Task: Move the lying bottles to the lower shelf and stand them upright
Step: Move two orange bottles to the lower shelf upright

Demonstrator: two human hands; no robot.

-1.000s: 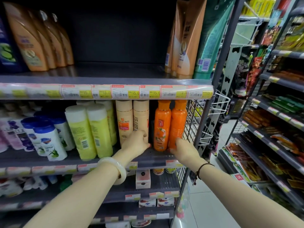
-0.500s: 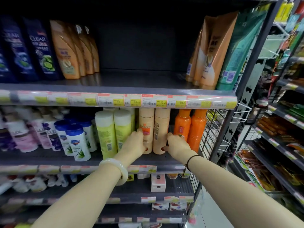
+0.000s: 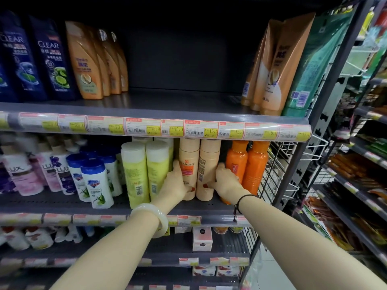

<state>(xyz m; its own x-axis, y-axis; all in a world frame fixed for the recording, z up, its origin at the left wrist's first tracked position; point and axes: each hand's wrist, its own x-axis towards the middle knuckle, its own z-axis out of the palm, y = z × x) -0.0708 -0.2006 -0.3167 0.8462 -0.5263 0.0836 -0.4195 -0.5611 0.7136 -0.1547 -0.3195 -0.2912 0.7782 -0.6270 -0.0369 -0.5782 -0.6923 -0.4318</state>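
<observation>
Head view: at centre frame, two beige bottles [image 3: 199, 168] stand upright, side by side and touching, on the lower shelf [image 3: 62, 208]. The left hand [image 3: 176, 185] cups the left bottle's side; the right hand [image 3: 225, 182] presses the right bottle's side, thumb across its front. Orange bottles [image 3: 247, 164] stand just right; yellow-green bottles [image 3: 146, 170] just left.

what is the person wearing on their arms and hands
Both forearms are bare, with no sleeves in view and no gloves. The left wrist carries a thick, smooth, pale whitish-green bangle. The right wrist has a thin dark cord bracelet with a short loose end hanging down. The nails that show on both hands look painted red.
</observation>
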